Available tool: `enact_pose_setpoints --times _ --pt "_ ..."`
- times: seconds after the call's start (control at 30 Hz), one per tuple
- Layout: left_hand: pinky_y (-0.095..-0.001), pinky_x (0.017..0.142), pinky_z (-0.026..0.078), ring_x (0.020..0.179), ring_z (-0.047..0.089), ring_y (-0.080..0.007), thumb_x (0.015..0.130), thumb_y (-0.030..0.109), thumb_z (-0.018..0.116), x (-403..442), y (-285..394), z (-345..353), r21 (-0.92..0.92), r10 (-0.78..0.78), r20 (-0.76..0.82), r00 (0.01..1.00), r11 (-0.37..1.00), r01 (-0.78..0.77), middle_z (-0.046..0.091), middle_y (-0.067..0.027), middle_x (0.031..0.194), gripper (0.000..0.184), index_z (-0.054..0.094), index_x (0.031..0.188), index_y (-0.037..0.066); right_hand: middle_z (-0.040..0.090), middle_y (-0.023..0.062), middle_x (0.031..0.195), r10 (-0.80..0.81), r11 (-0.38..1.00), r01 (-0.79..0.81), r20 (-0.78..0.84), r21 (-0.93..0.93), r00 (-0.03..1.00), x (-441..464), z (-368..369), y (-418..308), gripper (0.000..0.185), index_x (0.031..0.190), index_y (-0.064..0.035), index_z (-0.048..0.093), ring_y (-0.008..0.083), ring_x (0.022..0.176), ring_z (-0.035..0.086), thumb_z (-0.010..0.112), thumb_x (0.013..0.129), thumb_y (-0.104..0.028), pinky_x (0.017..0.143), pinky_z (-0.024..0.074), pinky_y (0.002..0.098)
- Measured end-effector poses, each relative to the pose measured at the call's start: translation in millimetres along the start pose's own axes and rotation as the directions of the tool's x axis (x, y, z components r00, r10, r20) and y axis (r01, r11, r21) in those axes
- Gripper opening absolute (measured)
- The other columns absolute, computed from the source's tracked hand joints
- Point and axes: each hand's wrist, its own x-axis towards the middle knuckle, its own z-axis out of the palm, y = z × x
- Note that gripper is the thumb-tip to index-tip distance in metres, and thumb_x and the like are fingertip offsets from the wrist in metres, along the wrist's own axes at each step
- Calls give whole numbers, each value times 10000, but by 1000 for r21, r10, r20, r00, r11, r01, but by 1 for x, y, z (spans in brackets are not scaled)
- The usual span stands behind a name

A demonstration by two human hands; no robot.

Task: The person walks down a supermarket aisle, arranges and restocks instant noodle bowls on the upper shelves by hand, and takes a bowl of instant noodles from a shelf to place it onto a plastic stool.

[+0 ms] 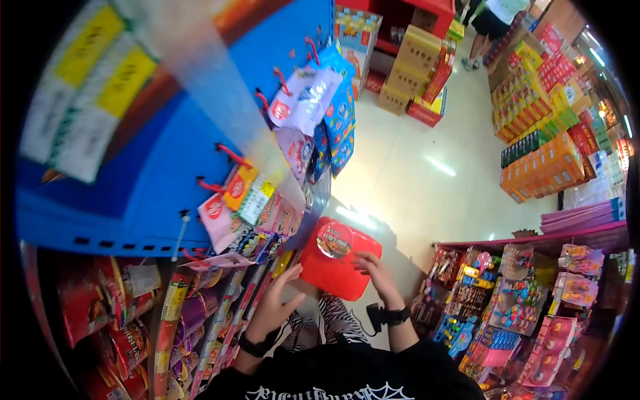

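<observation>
A red, square, round-cornered object (343,283) is low in front of my legs, and its kind is not clear. On its upper left is a shiny round piece (335,240) with lettering, too small to read. My right hand (378,275) lies over the red object's right side, fingers stretched out and seemingly touching its top. Beside its left edge is my left hand (280,303), thumb and fingers apart; I cannot tell whether it touches. Dark bands circle both wrists.
Snack shelves (193,320) and a blue panel with hanging snack bags (307,100) line my left. At right stands a toy rack (507,307). Cartons (410,70) are stacked ahead, boxed goods (540,133) farther right. A person (490,30) stands down the aisle.
</observation>
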Motion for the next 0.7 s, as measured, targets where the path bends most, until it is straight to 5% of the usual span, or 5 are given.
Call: enact_pose_setpoints --times 0.17,0.43,0.7 --pt "-338 977 417 1156 547 -246 742 21 654 -50 66 -24 172 187 -131 974 971 -163 571 -149 1239 584 475 1298 -6 603 93 1142 -170 983 182 252 -26 953 -28 57 -41 310 1211 -10 537 177 1051 578 449 937 -127 914 439 308" --pt "-359 920 444 1072 584 -300 699 110 665 -137 101 -57 259 329 -409 851 936 -238 617 -157 1135 493 580 1171 -5 581 78 1155 -227 943 327 599 -62 768 -77 130 -102 333 1241 -6 516 164 1116 533 493 972 -201 948 410 281" --pt "-380 927 442 1078 586 -301 760 170 669 -204 91 -80 317 369 -573 732 923 -217 613 -160 1146 444 589 1156 -13 576 79 1165 -107 953 283 755 -107 647 -97 185 -110 346 1263 -23 504 152 1122 524 500 970 -207 950 401 269"
